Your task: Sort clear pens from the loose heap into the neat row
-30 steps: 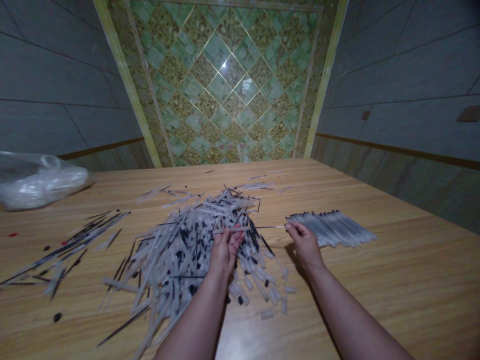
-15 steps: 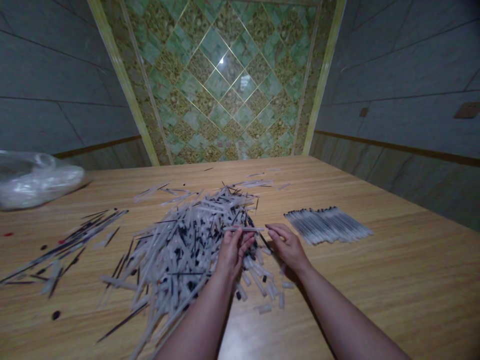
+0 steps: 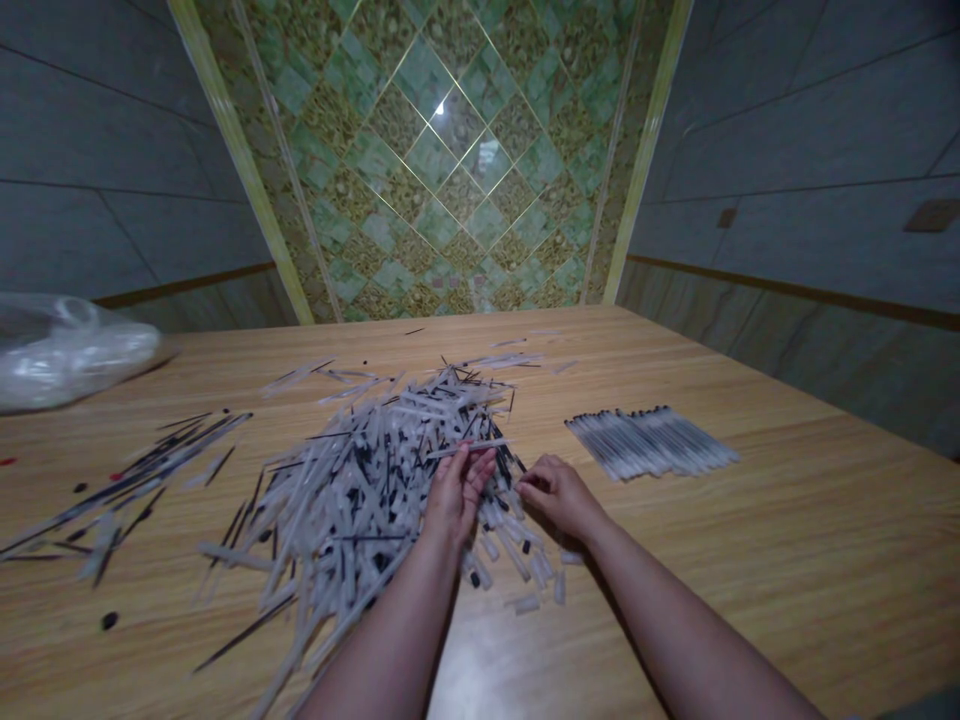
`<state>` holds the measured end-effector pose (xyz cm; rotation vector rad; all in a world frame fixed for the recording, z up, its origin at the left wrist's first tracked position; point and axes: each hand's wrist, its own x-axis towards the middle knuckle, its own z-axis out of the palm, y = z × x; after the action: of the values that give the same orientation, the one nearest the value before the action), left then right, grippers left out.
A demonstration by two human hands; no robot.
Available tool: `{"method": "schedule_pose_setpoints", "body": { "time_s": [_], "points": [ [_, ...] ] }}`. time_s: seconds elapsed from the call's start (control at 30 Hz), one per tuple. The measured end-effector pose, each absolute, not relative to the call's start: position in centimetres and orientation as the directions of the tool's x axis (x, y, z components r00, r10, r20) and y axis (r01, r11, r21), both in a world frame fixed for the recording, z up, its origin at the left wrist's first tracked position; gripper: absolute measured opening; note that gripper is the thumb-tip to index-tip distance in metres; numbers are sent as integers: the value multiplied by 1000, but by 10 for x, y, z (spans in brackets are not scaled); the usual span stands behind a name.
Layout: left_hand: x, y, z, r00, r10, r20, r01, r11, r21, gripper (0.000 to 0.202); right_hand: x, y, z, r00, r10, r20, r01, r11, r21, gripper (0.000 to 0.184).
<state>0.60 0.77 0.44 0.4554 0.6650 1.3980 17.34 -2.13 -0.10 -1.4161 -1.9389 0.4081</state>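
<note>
My left hand (image 3: 452, 498) pinches a thin translucent pen barrel (image 3: 487, 443) between thumb and fingers, roughly level, over the right side of a heap of pen parts (image 3: 352, 490). The other fingers of that hand are loosely curled. To its right, my right hand (image 3: 564, 497) has its fingertips pressed together low at the heap's edge; whatever is between them, if anything, is too small to make out. Short clear caps (image 3: 527, 604) lie scattered below the hands. Farther right, a neat row of pens (image 3: 651, 443) with dark ends lies side by side.
Black refills (image 3: 161, 455) and loose pieces are spread at the left of the wooden table (image 3: 795, 560). A clear plastic bag (image 3: 75, 355) sits at the far left. More barrels (image 3: 502, 360) lie behind the heap. A tiled wall (image 3: 450, 200) stands beyond the table.
My right hand has moved down and slightly left, away from the barrel's end. My left hand still holds the barrel, shifted a little left and up. The view has tilted slightly.
</note>
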Motion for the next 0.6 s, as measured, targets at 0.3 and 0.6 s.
{"method": "schedule_pose_setpoints", "body": {
  "time_s": [0.3, 0.6],
  "points": [
    [4, 8, 4, 37, 986, -162, -752, 134, 646, 9, 184, -24, -2, -165, 955, 244, 838, 267, -476, 15],
    [4, 8, 3, 50, 987, -153, -748, 139, 650, 11, 175, -27, 1, -259, 916, 307, 741, 392, -545, 14]
  ]
}}
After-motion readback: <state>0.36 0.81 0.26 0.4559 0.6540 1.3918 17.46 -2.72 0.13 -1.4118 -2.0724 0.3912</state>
